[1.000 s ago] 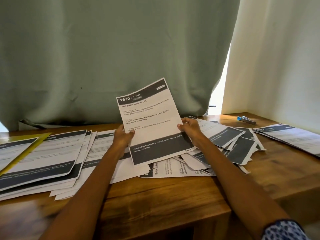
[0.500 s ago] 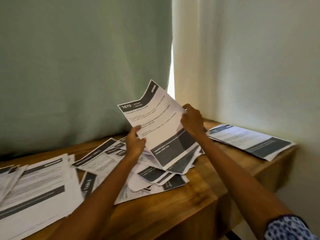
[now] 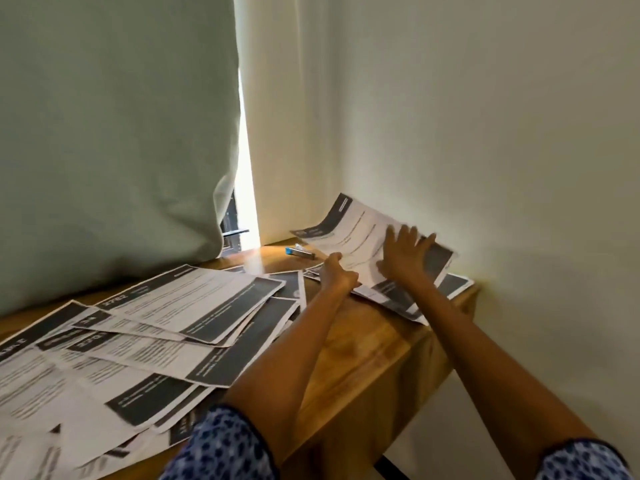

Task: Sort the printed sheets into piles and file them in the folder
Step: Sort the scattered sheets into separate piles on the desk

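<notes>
A printed sheet (image 3: 353, 233) with dark bands at both ends hangs tilted over a small pile of similar sheets (image 3: 453, 285) at the table's far right corner. My left hand (image 3: 337, 273) grips the sheet's near edge. Over the sheet's lower half lies my right hand (image 3: 403, 252), its fingers spread flat. A large loose spread of printed sheets (image 3: 156, 327) covers the left and middle of the wooden table (image 3: 363, 344). No folder is in view.
A small blue and silver stapler (image 3: 299, 252) lies on the table behind the held sheet. A green curtain (image 3: 114, 133) hangs behind the table. A pale wall (image 3: 485, 133) bounds the right side. The table's right edge drops off just past the small pile.
Both hands carried the sheet to the right and lowered it over the pile in the far right corner. My right hand went from gripping its edge to lying flat on it.
</notes>
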